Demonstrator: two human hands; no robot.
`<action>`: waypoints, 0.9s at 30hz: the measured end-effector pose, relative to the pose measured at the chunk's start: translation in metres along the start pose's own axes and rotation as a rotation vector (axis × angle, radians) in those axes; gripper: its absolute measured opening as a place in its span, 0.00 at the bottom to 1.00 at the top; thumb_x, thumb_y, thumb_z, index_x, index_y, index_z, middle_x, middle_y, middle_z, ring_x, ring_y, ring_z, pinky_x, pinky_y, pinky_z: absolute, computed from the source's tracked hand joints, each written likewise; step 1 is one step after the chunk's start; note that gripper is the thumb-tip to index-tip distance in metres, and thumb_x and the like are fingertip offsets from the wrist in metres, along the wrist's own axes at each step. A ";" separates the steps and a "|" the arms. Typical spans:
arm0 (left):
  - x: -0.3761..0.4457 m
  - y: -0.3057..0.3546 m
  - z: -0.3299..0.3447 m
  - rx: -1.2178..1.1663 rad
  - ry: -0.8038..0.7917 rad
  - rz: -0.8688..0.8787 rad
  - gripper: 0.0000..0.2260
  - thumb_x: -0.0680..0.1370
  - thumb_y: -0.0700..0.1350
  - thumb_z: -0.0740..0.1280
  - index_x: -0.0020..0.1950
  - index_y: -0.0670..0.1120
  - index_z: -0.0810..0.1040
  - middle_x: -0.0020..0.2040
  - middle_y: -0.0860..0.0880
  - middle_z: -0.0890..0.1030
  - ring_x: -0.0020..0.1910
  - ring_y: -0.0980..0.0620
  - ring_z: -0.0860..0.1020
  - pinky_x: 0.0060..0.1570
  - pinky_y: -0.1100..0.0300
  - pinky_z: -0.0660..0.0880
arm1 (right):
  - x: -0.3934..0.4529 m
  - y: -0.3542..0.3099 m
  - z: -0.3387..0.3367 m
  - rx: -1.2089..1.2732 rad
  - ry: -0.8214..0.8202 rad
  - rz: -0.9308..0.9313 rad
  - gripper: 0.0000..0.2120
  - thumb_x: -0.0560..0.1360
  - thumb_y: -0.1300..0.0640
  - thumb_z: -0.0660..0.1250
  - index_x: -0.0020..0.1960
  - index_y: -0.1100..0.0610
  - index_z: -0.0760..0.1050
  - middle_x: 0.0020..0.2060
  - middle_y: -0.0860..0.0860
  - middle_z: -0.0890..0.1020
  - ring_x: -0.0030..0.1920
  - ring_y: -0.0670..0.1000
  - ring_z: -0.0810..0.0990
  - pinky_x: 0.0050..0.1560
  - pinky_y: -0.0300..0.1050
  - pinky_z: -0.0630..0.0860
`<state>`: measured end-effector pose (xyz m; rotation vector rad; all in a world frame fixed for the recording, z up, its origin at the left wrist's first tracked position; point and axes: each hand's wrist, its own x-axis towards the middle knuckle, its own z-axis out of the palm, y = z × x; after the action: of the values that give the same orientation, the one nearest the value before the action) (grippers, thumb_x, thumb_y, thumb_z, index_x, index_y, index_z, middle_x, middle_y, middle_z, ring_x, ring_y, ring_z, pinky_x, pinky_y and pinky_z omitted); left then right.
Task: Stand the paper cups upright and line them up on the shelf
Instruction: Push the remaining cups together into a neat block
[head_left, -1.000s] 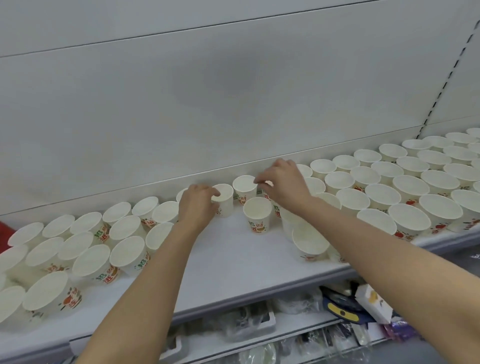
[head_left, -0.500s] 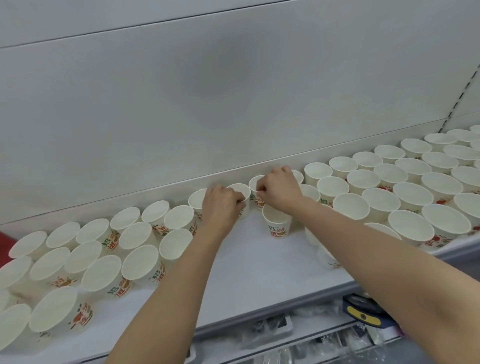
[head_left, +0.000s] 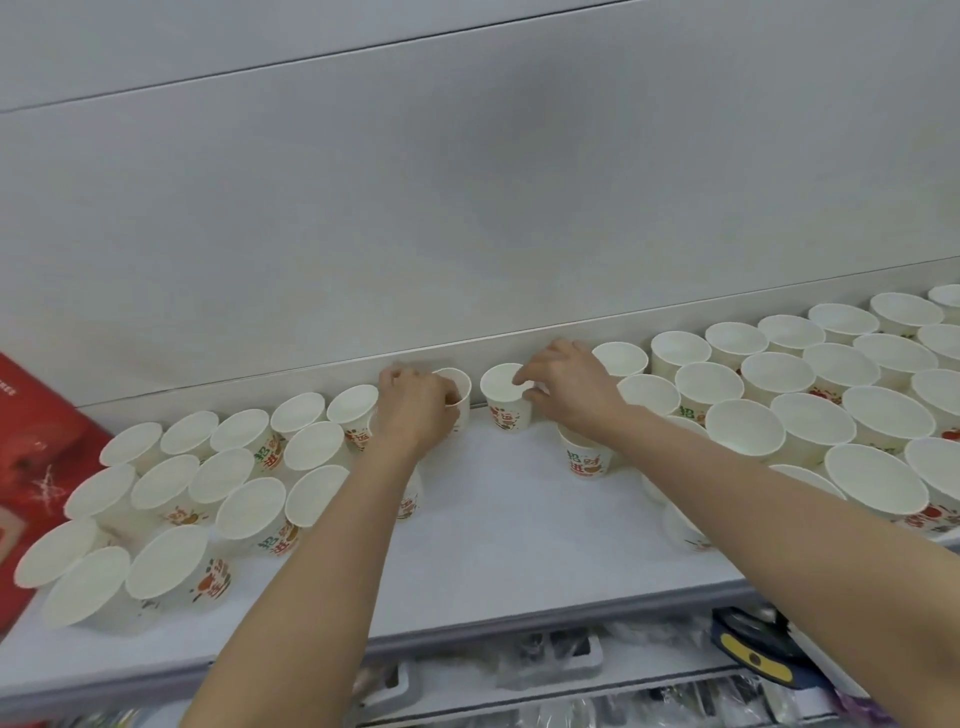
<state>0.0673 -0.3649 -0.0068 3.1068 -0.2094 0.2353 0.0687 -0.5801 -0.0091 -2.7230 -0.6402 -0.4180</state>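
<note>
My left hand (head_left: 415, 410) is curled round a cup (head_left: 457, 397) at the back of the shelf (head_left: 493, 540), fingers hooked over its near rim; the hand hides most of that cup's side. My right hand (head_left: 566, 395) pinches the next cup (head_left: 508, 397) just to the right, thumb low on its wall and a fingertip over its rim. Both cups stand upright, close to the back panel (head_left: 467, 218), with a small gap between them.

My left forearm covers part of another cup (head_left: 410, 501) lower down; only a strip of its print shows. My right forearm crosses over a few cups, so one near the shelf edge (head_left: 683, 530) is seen only in part, and I cannot tell whether it stands or leans. A printed cup (head_left: 587, 457) stands just under my right wrist.

To the left a cluster of cups (head_left: 208, 493) stands upright in loose rows; the wide lens makes them seem to lean outward. To the right more cups (head_left: 810, 395) stand in tighter rows, running out of view at the edge.

The shelf is white with a pale front lip. The panel behind is plain grey-white with thin seams. A red box (head_left: 36, 467) is cut off at the left. Below the shelf, blurred packaged goods (head_left: 545, 654) and a dark item with a yellow patch (head_left: 753, 657) are too unclear to name.
</note>
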 end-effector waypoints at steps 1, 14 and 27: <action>0.001 0.003 0.003 -0.013 0.024 -0.013 0.07 0.75 0.50 0.66 0.48 0.54 0.83 0.45 0.52 0.83 0.55 0.48 0.75 0.58 0.55 0.56 | 0.001 -0.001 0.001 -0.001 -0.017 -0.006 0.11 0.74 0.55 0.67 0.55 0.51 0.81 0.51 0.49 0.82 0.55 0.54 0.72 0.55 0.46 0.61; -0.053 -0.009 -0.018 -0.298 0.341 -0.148 0.11 0.74 0.49 0.71 0.56 0.55 0.82 0.57 0.53 0.82 0.59 0.48 0.76 0.59 0.53 0.63 | 0.000 -0.010 0.002 0.072 0.159 -0.097 0.06 0.70 0.59 0.72 0.46 0.56 0.83 0.41 0.52 0.84 0.47 0.60 0.76 0.49 0.52 0.68; -0.152 -0.080 -0.027 -0.049 0.086 -0.275 0.07 0.72 0.55 0.71 0.48 0.58 0.80 0.54 0.57 0.80 0.59 0.51 0.71 0.54 0.55 0.58 | -0.037 -0.122 0.047 0.276 0.080 -0.294 0.16 0.66 0.60 0.75 0.54 0.55 0.81 0.49 0.49 0.82 0.52 0.55 0.75 0.53 0.43 0.67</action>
<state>-0.0751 -0.2642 -0.0039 3.0205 0.2089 0.3482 -0.0106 -0.4735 -0.0367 -2.3468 -1.0007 -0.4659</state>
